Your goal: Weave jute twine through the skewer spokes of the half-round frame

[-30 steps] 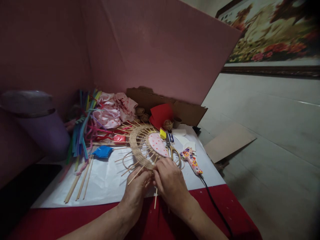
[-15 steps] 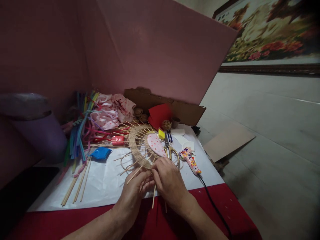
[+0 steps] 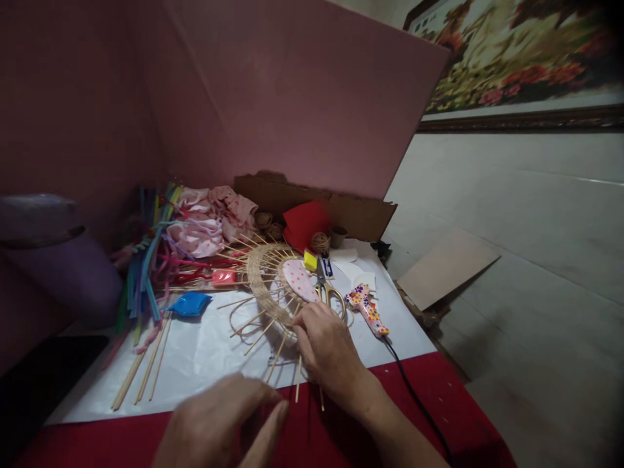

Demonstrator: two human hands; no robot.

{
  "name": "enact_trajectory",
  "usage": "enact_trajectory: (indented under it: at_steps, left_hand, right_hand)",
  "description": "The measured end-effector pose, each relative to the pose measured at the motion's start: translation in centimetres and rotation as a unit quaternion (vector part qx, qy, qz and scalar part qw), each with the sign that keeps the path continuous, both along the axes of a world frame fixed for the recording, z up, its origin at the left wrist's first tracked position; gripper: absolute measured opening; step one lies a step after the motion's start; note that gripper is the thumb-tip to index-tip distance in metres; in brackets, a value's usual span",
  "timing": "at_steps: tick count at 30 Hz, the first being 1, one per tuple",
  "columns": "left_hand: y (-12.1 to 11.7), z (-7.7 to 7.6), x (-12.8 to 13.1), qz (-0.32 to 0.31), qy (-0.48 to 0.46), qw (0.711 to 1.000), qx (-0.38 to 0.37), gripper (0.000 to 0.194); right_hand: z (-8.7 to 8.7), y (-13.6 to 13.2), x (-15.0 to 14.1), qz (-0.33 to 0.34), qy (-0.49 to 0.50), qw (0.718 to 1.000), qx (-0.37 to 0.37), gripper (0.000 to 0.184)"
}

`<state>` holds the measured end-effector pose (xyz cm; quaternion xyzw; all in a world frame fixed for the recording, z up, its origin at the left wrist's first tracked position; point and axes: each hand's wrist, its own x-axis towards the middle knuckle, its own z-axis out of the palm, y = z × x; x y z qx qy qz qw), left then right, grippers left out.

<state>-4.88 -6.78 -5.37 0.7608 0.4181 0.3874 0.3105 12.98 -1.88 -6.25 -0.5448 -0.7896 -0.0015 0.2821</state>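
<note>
A round woven twine ring [image 3: 263, 286] with wooden skewers sticking out like spokes lies on white paper [image 3: 205, 354]. My right hand [image 3: 327, 351] rests on the ring's near edge, fingers curled round the weave and sticks there. My left hand [image 3: 219, 422] is drawn back over the red tablecloth [image 3: 439, 416], close to the camera and blurred. Its fingers are curled and its thumb sticks out; what it holds is hidden. A pink dotted oval piece [image 3: 298, 279] sits inside the ring.
Gold scissors [image 3: 327, 292] and a floral glue gun [image 3: 368, 311] with a black cord lie right of the ring. Loose skewers [image 3: 141, 364], pipe cleaners [image 3: 146, 273], a blue packet [image 3: 190, 303], pink cloth [image 3: 205, 221], red felt [image 3: 305, 224] and a twine ball [image 3: 320, 242] surround it. A purple container [image 3: 53, 260] stands left.
My left hand has left the ring's near edge and pulled back toward me over the red cloth. My right hand stays on the ring. The view has shifted slightly.
</note>
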Motion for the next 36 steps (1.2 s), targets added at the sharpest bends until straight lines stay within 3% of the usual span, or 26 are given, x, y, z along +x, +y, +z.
enact_trajectory:
  at_steps: [1, 3, 5, 7, 10, 17, 23, 27, 32, 36]
  left_hand:
    - [1.0, 0.9, 0.0, 0.017, 0.052, 0.993, 0.106, 0.005]
    - [3.6, 2.3, 0.6, 0.045, 0.161, 0.959, 0.227, 0.012]
    - [6.3, 2.9, 1.5, -0.006, 0.254, 0.931, 0.261, 0.019]
    - [8.2, 2.6, 2.3, -0.065, 0.294, 0.917, 0.262, 0.020]
    - [9.6, 1.6, 2.8, -0.085, 0.324, 0.907, 0.255, 0.017]
    - [9.7, 1.1, 2.5, -0.110, 0.324, 0.895, 0.286, 0.011]
    - [10.2, 0.5, 2.5, -0.144, 0.309, 0.863, 0.374, 0.016]
    - [10.7, -0.5, 2.3, -0.134, 0.324, 0.843, 0.408, 0.013]
    - [11.0, -1.3, 2.2, -0.105, 0.345, 0.848, 0.387, 0.013]
    - [11.1, -1.7, 2.0, -0.114, 0.351, 0.868, 0.331, 0.013]
  right_hand:
    - [-0.1, 0.0, 0.0, 0.000, -0.003, 1.000, 0.002, 0.012]
    - [-0.2, 0.0, -0.2, -0.001, -0.011, 1.000, 0.004, 0.011]
    - [-0.5, 0.1, -0.4, -0.005, -0.016, 1.000, 0.003, 0.012]
    - [-0.7, 0.1, -0.5, -0.007, -0.019, 1.000, 0.001, 0.013]
    - [-0.9, 0.1, -0.7, -0.007, -0.031, 0.999, 0.000, 0.014]
    - [-1.3, 0.2, -0.9, -0.012, -0.062, 0.998, 0.000, 0.013]
    - [-1.4, 0.3, -1.0, -0.029, -0.055, 0.998, -0.008, 0.013]
    - [-1.3, 0.3, -1.0, -0.027, -0.046, 0.999, -0.008, 0.012]
    - [-1.0, 0.2, -1.0, -0.018, -0.033, 0.999, -0.010, 0.012]
    - [0.4, -0.6, 0.3, -0.020, 0.001, 1.000, -0.009, 0.015]
